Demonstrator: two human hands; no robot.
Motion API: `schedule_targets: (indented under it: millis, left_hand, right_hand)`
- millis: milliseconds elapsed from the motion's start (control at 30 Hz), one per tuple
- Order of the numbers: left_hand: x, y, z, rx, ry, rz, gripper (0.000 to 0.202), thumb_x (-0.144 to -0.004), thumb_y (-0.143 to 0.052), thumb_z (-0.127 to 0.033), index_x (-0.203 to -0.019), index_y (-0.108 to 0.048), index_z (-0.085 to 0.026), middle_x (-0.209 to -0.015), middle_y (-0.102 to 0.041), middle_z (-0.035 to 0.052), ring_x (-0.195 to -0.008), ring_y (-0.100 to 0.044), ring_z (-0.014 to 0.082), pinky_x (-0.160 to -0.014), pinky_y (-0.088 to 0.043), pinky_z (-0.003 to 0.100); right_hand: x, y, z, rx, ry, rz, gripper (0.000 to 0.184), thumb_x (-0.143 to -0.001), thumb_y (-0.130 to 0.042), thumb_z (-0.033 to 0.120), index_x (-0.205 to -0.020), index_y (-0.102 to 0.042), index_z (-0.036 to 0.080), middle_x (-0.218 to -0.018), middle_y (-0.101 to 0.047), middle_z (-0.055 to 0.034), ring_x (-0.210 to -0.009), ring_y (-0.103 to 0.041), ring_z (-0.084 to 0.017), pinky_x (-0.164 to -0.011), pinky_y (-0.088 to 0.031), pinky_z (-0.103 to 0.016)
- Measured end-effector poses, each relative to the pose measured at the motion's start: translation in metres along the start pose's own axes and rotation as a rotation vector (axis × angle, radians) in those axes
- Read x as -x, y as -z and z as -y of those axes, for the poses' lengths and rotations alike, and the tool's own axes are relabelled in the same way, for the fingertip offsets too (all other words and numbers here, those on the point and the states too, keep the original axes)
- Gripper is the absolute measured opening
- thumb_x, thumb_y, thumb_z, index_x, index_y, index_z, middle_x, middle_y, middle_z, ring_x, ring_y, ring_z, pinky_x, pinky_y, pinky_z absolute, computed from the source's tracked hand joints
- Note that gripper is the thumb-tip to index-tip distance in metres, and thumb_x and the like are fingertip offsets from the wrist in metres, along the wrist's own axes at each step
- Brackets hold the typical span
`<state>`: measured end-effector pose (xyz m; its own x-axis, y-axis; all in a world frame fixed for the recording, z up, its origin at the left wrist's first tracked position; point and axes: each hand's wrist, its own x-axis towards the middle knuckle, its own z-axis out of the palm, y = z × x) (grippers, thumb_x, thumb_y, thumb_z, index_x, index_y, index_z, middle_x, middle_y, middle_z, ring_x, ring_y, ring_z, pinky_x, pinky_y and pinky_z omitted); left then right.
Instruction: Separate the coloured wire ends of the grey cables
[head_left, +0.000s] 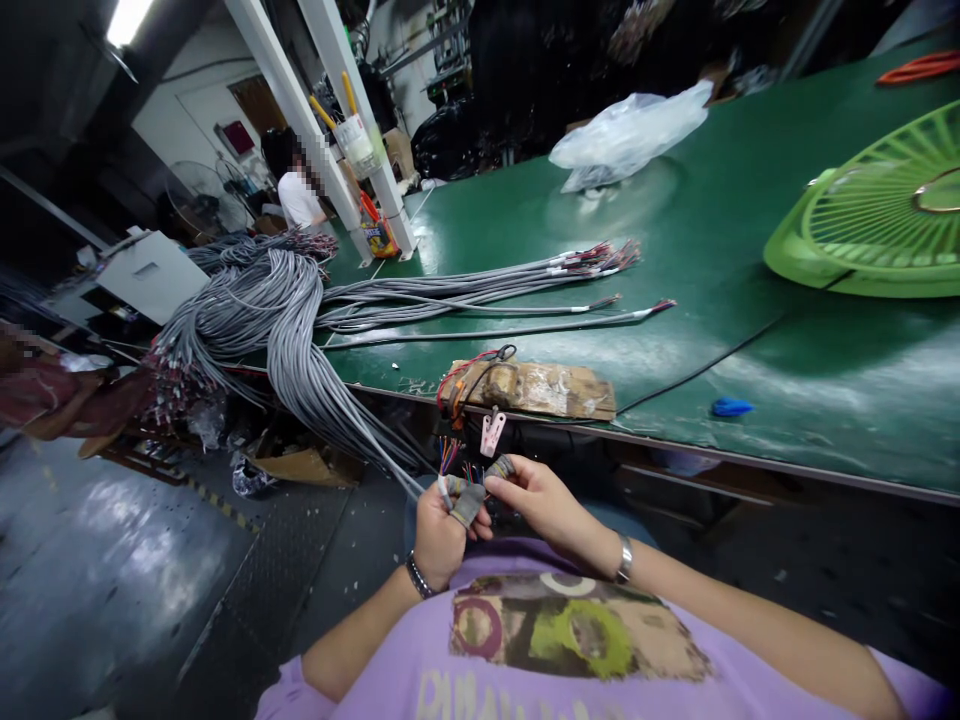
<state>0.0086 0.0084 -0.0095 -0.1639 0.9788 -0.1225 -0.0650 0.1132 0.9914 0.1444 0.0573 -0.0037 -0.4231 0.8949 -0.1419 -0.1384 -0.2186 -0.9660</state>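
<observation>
My left hand [441, 532] is closed around the end of a grey cable [390, 458], whose coloured inner wires [450, 455] stick up above my fingers. My right hand [541, 502] pinches those wire ends, right beside the left hand. Some fingertips on both hands wear grey tape. The cable runs up and left to a big bundle of grey cables [277, 320] hanging over the edge of the green table [750, 340]. Just ahead of my hands, a taped wooden block [544, 388] with red and black wires and a small pink clip [492, 433] sits on the table's edge.
Further grey cables with stripped ends [525, 280] lie across the table. A green fan grille [877, 215] lies at right, a clear plastic bag [630, 130] behind, a small blue object [731, 406] near the edge. Another person [298, 190] sits far left by white posts.
</observation>
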Motion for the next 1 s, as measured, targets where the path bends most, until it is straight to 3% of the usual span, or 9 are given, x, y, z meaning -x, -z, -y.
schedule_targets:
  millis: [200,367,500,733,1000]
  left_hand:
    - [-0.001,0.001,-0.004,0.033,-0.005,-0.068,0.033,-0.077,-0.063,-0.044,-0.065,-0.05,-0.016,-0.047,-0.055,-0.0044,-0.032,-0.046,0.0043,-0.033,-0.03,0.014]
    - [-0.004,0.003,-0.018,0.114,0.033,0.021,0.032,-0.072,-0.067,-0.044,-0.067,-0.055,-0.015,-0.044,-0.053,-0.0048,-0.03,-0.041,0.0044,-0.03,-0.029,0.015]
    - [-0.01,0.003,-0.031,0.136,0.066,0.062,0.034,-0.066,-0.072,-0.044,-0.063,-0.055,-0.015,-0.042,-0.053,-0.0041,-0.028,-0.04,0.0046,-0.028,-0.029,0.015]
    - [-0.023,-0.004,-0.039,0.147,0.094,0.103,0.034,-0.061,-0.074,-0.043,-0.061,-0.053,-0.016,-0.038,-0.05,-0.0055,-0.026,-0.036,0.004,-0.027,-0.026,0.015]
    - [-0.029,-0.008,-0.03,0.134,0.101,0.11,0.031,-0.063,-0.071,-0.039,-0.06,-0.051,-0.016,-0.037,-0.048,-0.0065,-0.026,-0.035,0.0036,-0.028,-0.025,0.015]
  right_hand:
    - [0.001,0.006,-0.001,-0.076,0.022,0.103,0.033,-0.066,-0.07,0.046,-0.068,-0.055,0.016,-0.058,-0.052,0.0039,-0.053,-0.043,-0.009,-0.053,-0.034,-0.024]
    - [-0.008,0.017,-0.001,-0.294,-0.075,-0.025,0.039,-0.073,-0.063,0.054,-0.07,-0.057,0.016,-0.062,-0.055,0.0011,-0.052,-0.045,-0.009,-0.055,-0.041,-0.025]
    - [-0.025,0.023,0.003,-0.444,-0.174,0.041,0.046,-0.073,-0.059,0.061,-0.08,-0.062,0.015,-0.072,-0.059,-0.0022,-0.053,-0.046,-0.008,-0.052,-0.043,-0.023]
    - [-0.041,0.017,0.017,-0.557,-0.182,0.144,0.038,-0.076,-0.061,0.053,-0.081,-0.066,0.016,-0.061,-0.057,-0.0003,-0.055,-0.049,-0.01,-0.053,-0.044,-0.022]
    - [-0.041,0.01,0.016,-0.638,-0.113,0.024,0.033,-0.067,-0.072,0.047,-0.067,-0.064,0.015,-0.061,-0.059,0.0015,-0.057,-0.051,-0.008,-0.057,-0.041,-0.022]
